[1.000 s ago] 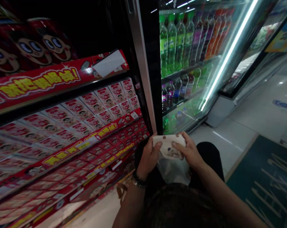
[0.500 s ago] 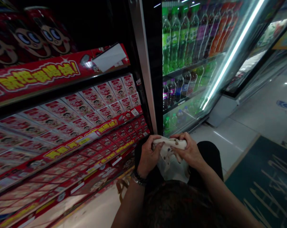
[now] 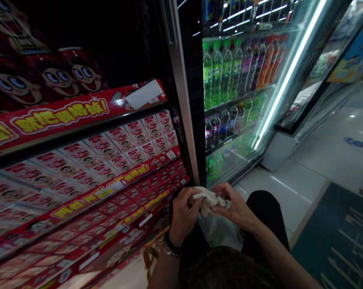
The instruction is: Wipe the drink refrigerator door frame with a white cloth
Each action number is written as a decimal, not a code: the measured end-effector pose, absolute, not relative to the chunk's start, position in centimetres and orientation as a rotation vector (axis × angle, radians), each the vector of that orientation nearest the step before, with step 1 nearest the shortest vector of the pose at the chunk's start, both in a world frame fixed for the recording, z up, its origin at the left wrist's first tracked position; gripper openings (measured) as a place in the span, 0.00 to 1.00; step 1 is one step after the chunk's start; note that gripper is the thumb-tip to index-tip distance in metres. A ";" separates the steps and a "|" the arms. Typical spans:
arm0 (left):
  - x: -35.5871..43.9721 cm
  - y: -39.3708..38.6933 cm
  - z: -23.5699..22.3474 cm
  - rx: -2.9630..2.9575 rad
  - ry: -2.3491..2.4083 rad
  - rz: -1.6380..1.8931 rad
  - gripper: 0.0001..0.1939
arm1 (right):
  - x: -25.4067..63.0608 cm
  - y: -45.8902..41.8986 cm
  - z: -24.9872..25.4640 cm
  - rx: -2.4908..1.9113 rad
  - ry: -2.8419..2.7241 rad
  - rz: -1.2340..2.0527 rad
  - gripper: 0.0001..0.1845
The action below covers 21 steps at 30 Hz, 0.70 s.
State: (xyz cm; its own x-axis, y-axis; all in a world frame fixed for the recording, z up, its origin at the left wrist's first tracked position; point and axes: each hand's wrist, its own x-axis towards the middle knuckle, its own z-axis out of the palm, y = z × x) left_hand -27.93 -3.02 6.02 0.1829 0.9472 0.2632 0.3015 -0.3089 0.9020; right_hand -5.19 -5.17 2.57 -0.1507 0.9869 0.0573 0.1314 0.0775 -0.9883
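Note:
My left hand (image 3: 184, 212), with a dark band at the wrist, pinches one side of a crumpled white cloth-like thing (image 3: 207, 196). On its other side, the fingers of my right hand (image 3: 234, 205) are closed too. What exactly it is, I cannot make out; my fingers cover parts of it. Below it, between my dark-clothed knees, hangs a pale translucent plastic bag (image 3: 222, 232). Whether the bag is joined to the white thing is unclear.
Shelves of red and white drink cartons (image 3: 118, 142) stand to the left. Ahead is a lit glass-door fridge with bottles (image 3: 226, 68). A dark green mat (image 3: 328, 233) lies on the tiled floor (image 3: 304, 172) at the right. A dark rounded shape (image 3: 223, 269) blocks the bottom middle.
The view has tilted up, so shelves and hands sit lower in the picture. The white thing, spread with its dark spots showing before, is now more bunched up between my fingers.

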 end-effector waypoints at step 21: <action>-25.8 -4.6 4.0 1.824 1.411 1.341 0.20 | -6.3 -4.2 4.8 -0.963 -0.786 1.440 0.28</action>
